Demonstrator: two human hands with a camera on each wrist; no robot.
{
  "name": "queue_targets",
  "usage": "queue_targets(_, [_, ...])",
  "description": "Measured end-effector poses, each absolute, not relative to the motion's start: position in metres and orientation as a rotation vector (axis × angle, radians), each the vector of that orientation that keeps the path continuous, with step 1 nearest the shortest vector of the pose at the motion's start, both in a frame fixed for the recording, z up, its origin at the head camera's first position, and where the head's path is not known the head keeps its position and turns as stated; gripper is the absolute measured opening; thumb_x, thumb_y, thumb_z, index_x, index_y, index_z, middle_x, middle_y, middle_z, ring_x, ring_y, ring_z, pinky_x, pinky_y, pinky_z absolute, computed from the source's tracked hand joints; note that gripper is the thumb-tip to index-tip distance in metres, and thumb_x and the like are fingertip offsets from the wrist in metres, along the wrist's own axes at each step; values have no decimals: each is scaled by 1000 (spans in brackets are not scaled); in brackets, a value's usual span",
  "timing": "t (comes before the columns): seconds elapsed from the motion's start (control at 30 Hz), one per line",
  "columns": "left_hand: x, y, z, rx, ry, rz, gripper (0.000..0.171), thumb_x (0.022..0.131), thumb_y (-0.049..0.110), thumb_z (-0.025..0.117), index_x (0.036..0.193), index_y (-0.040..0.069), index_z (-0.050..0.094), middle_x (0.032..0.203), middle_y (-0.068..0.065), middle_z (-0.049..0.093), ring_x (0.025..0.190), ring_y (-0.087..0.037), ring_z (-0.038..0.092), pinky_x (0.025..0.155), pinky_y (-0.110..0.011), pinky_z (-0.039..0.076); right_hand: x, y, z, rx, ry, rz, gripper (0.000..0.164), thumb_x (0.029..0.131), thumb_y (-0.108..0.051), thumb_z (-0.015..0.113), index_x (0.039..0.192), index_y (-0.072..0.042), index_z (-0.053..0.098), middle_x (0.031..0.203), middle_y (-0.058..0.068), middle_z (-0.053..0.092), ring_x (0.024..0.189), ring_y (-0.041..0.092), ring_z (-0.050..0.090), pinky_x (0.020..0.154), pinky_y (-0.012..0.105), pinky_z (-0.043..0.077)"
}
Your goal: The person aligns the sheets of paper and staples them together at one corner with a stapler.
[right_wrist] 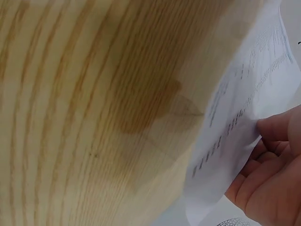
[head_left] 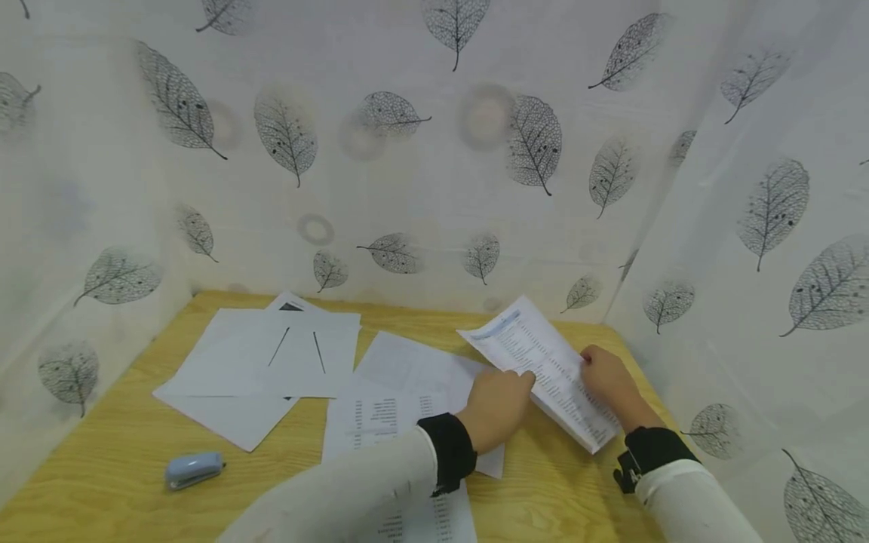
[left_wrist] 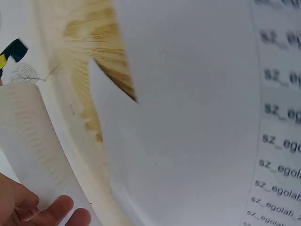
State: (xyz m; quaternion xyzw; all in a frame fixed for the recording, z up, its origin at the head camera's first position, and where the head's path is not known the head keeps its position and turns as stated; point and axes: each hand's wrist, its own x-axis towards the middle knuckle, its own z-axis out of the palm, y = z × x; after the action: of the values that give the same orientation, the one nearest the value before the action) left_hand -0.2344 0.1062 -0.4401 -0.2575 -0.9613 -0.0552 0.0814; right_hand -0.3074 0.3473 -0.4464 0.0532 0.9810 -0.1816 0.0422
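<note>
Both hands hold a printed sheet of paper (head_left: 523, 339) in the air above the right side of the table, tilted and slightly bent. The left hand (head_left: 498, 407) grips its near left edge, with curled fingers. On the opposite edge, the right hand (head_left: 611, 385) pinches the sheet between thumb and fingers. The right wrist view shows that pinch, with the thumb on the printed face of the paper (right_wrist: 230, 122). In the left wrist view, the left fingers (left_wrist: 56, 210) are at the sheet's edge. Whether it is one sheet or several cannot be told.
Printed sheets (head_left: 376, 418) lie overlapped on the wooden table (head_left: 122, 452), partly under the left forearm. At the left is another stack of papers (head_left: 231, 347), its top sheet bearing two dark lines. A light blue stapler (head_left: 194, 470) sits near the front left. Leaf-patterned curtains (head_left: 407, 188) surround the table.
</note>
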Motion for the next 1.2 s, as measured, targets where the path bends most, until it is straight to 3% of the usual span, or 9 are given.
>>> queue_targets(0.1, [-239,98,-436,-664,-2920,-525,18,104,30,59,97,14,61,72,4,61,57,-7,55,47,-25,44,-306,344,-446,193,2976,-655,43,105,-11,37,139,13,47,140,36,50,127,52,50,107,63,40])
queue_targets(0.27, [-248,78,-428,-561,-2852,-1021,16,104,23,57,104,8,63,77,4,61,62,-8,54,54,-24,45,-302,335,-443,210,2949,-782,46,102,-9,38,140,16,43,142,38,47,130,52,46,111,62,36])
queue_targets(0.4, [-253,58,-419,-471,-2816,-1234,8,100,11,57,107,9,61,90,2,64,73,-10,58,61,-26,48,-298,323,-439,296,2892,-911,46,101,-12,42,138,14,47,135,34,51,118,45,53,98,55,48])
queue_targets(0.57, [-259,33,-407,-431,-2752,-1313,5,97,5,58,100,10,57,86,0,60,74,-14,57,59,-26,46,-283,311,-431,319,2761,-1162,41,103,-14,48,135,11,50,121,27,57,98,32,59,71,38,56])
queue_targets(0.9, [-255,-29,-375,-322,-2711,-1393,13,95,7,65,100,13,54,88,-4,60,76,-18,59,63,-29,50,-249,272,-403,165,2664,-1408,35,103,-15,55,131,5,55,110,18,66,83,23,65,65,34,57])
queue_targets(1.2, [-221,-86,-351,-229,-2789,-1374,13,94,10,68,102,12,58,96,-4,63,78,-20,61,58,-28,55,-224,225,-375,39,2680,-1459,27,100,-11,62,122,4,60,97,13,67,71,21,61,57,30,54])
